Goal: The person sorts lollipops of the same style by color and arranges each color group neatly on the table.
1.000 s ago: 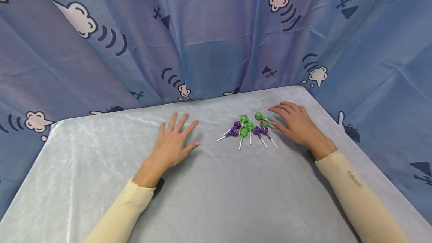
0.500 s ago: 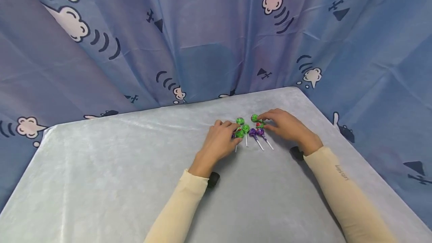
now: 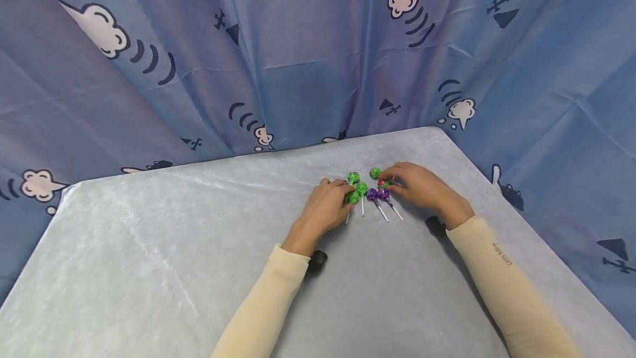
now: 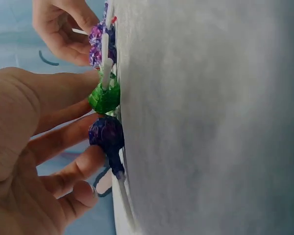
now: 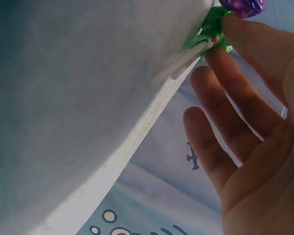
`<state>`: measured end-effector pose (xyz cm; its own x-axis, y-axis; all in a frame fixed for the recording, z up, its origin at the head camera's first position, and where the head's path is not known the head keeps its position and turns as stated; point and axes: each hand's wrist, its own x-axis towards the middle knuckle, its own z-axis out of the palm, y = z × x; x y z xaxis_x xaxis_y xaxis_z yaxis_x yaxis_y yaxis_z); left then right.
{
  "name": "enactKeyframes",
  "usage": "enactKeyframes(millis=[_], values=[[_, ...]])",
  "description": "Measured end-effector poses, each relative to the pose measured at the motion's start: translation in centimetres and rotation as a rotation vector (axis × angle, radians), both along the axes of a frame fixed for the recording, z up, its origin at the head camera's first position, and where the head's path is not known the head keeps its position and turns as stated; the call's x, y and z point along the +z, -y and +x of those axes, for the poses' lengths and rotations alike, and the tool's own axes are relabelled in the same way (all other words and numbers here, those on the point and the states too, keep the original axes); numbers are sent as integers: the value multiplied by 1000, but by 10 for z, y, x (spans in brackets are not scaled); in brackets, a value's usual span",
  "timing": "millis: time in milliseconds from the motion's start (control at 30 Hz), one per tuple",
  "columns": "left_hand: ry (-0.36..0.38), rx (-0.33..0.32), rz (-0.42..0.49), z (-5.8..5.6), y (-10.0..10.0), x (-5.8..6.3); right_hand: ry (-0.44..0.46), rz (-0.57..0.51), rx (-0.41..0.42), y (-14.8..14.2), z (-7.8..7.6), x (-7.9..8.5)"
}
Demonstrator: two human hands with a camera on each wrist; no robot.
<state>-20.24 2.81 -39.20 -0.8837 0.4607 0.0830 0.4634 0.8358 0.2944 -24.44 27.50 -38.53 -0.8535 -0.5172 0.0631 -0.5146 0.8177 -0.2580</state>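
A cluster of wrapped lollipops with white sticks lies on the table's far right part. My left hand has its thumb and forefinger around a green lollipop at the cluster's left side, pinching it. Just below those fingers in the left wrist view, a purple lollipop lies close to the other fingers. On the opposite side my right hand pinches a green lollipop with red markings between thumb and forefinger. Two purple lollipops and more green lollipops lie between the hands. Fingers partly cover several heads and sticks.
A pale grey velvety cloth covers the table. Blue printed curtains hang directly behind the table and along its right side. A black wrist strap piece shows under the left wrist.
My left hand has moved right from the bare cloth to the lollipops, its spread fingers drawing in around one. The right hand has moved slightly left and closed its fingertips on a green lollipop.
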Motion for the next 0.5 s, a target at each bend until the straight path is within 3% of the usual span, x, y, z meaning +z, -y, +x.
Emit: enactKeyframes(millis=[233, 500], values=[[-13, 2, 62, -3, 1, -5, 30, -20, 8, 0, 0, -1], [38, 43, 183, -11, 0, -10, 54, -34, -15, -4, 0, -2]])
